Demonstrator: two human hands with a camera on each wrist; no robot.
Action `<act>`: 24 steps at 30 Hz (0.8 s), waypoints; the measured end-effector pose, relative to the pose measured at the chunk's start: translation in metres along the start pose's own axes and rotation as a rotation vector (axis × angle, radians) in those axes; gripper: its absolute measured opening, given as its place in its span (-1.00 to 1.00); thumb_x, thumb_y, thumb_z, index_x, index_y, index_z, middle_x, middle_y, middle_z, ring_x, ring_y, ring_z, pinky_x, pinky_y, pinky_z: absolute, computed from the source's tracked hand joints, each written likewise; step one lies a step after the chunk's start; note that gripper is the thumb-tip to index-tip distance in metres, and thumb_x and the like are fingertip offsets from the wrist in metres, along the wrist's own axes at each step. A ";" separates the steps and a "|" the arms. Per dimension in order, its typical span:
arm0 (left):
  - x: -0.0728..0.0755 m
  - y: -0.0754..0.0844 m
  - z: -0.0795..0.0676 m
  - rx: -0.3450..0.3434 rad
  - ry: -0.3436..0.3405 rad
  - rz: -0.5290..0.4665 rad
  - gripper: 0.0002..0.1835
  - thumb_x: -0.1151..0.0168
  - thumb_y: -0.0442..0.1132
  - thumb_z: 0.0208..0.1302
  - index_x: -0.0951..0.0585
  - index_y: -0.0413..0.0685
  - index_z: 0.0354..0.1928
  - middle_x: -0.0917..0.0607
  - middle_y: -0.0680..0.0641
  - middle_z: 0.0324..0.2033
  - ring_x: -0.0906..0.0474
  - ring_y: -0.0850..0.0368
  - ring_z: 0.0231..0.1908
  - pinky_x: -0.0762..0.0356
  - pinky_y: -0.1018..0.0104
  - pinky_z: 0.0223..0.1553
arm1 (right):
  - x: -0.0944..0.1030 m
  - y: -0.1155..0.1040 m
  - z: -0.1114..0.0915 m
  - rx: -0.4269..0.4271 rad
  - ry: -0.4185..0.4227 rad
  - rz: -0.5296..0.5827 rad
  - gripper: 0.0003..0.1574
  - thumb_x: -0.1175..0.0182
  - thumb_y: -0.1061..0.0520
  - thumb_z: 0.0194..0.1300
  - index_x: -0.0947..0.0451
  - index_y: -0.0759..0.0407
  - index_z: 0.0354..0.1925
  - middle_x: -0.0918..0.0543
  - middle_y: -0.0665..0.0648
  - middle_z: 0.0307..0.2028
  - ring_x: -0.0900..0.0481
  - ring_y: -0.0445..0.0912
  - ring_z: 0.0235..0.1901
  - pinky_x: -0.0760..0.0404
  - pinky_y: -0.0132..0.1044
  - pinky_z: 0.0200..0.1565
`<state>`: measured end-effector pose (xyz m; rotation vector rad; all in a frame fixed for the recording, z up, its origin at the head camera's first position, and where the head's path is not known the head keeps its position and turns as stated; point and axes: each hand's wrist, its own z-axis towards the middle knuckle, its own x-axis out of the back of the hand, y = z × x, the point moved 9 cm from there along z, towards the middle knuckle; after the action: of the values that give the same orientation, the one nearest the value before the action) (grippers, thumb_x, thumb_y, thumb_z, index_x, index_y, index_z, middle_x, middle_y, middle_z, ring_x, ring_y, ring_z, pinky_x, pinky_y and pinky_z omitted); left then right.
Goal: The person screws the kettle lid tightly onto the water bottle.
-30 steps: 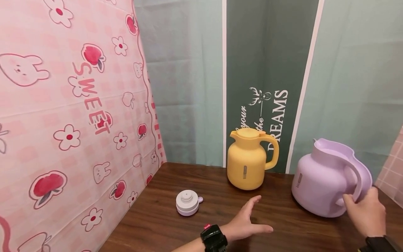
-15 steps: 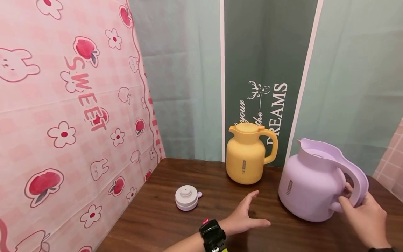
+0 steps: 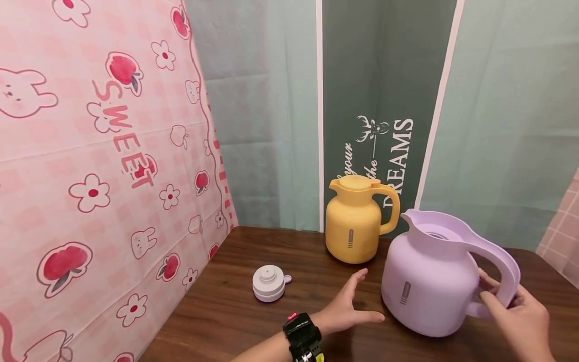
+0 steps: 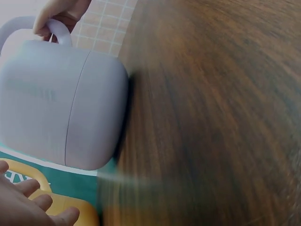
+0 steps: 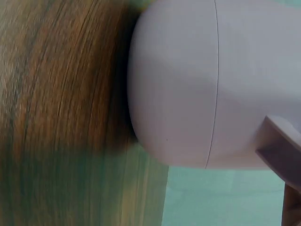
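Note:
In the head view a lavender thermos jug [image 3: 429, 281] without its lid stands at the right front, its base on or just above the table. My right hand [image 3: 517, 314] grips the lower part of its handle. To the left of the jug my left hand [image 3: 341, 309] is held with thumb and fingers spread, apart from it and holding nothing. The left wrist view also catches the jug [image 4: 61, 103] with the fingers of my left hand [image 4: 26, 202] below it. Its underside fills much of the right wrist view.
A yellow thermos jug [image 3: 353, 226] with its lid on stands at the back. Left of my hands lies a round white-and-lavender stopper [image 3: 269, 284] with a small loop. The dark wood table [image 3: 226, 322] meets a pink printed cloth [image 3: 113, 176] at the left and green cloth behind.
My right hand has brought the lavender jug leftward and nearer to me, toward my left hand. The left hand has kept about the same place and pose. The head view has shifted slightly.

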<state>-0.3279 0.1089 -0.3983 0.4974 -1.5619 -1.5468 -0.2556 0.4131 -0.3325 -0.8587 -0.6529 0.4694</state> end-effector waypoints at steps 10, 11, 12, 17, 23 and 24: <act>0.008 0.008 -0.003 -0.048 0.000 0.014 -0.07 -0.37 0.02 0.13 0.03 0.52 0.40 -0.09 0.23 0.37 0.02 0.30 0.36 -0.08 0.00 0.29 | -0.014 -0.012 -0.009 0.104 -0.130 0.090 -0.69 -0.21 0.35 0.14 -0.67 -0.09 -0.43 -0.55 -0.55 -0.48 -0.45 -0.56 -0.48 -0.33 -0.64 -0.48; 0.009 0.008 -0.004 -0.049 0.000 0.017 -0.06 -0.38 0.02 0.12 0.03 0.51 0.41 -0.09 0.23 0.37 0.03 0.30 0.36 -0.08 0.00 0.29 | -0.016 -0.012 -0.009 0.109 -0.146 0.095 -0.67 -0.21 0.35 0.15 -0.64 -0.12 -0.46 -0.55 -0.55 -0.48 -0.43 -0.57 -0.48 -0.32 -0.64 -0.49; 0.009 0.008 -0.004 -0.051 -0.002 0.020 -0.05 -0.38 0.03 0.12 0.04 0.49 0.42 -0.08 0.22 0.38 0.03 0.29 0.36 -0.08 0.00 0.29 | -0.019 -0.014 -0.010 0.120 -0.166 0.105 -0.68 -0.20 0.36 0.15 -0.61 -0.09 -0.49 -0.56 -0.55 -0.47 -0.44 -0.58 -0.46 -0.32 -0.64 -0.48; 0.013 0.011 -0.006 -0.084 -0.003 0.021 -0.02 -0.36 0.10 0.12 0.05 0.38 0.45 -0.07 0.21 0.38 0.05 0.28 0.36 -0.05 0.00 0.31 | -0.031 -0.023 -0.014 0.189 -0.260 0.181 -0.66 -0.14 0.45 0.18 -0.59 0.01 -0.43 -0.58 -0.52 -0.34 -0.51 -0.59 -0.31 -0.37 -0.69 -0.37; 0.021 0.021 -0.008 -0.203 0.030 0.045 -0.01 -0.41 -0.10 0.11 0.03 0.26 0.46 -0.14 0.25 0.33 -0.04 0.30 0.32 -0.07 0.05 0.31 | -0.044 -0.034 -0.020 0.234 -0.352 0.240 -0.60 -0.07 0.46 0.23 -0.67 0.02 -0.27 -0.63 -0.43 -0.29 -0.55 -0.51 -0.29 -0.42 -0.67 -0.31; 0.022 0.023 -0.009 -0.227 0.036 0.051 0.01 -0.42 -0.17 0.10 0.03 0.22 0.46 -0.16 0.24 0.32 -0.06 0.30 0.32 -0.07 0.04 0.31 | -0.046 -0.036 -0.022 0.236 -0.368 0.249 -0.60 -0.05 0.45 0.26 -0.69 0.04 -0.25 -0.64 -0.42 -0.29 -0.56 -0.49 -0.31 -0.43 -0.66 -0.32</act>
<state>-0.3270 0.0896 -0.3713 0.3527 -1.3408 -1.6417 -0.2689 0.3522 -0.3293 -0.6352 -0.8113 0.9255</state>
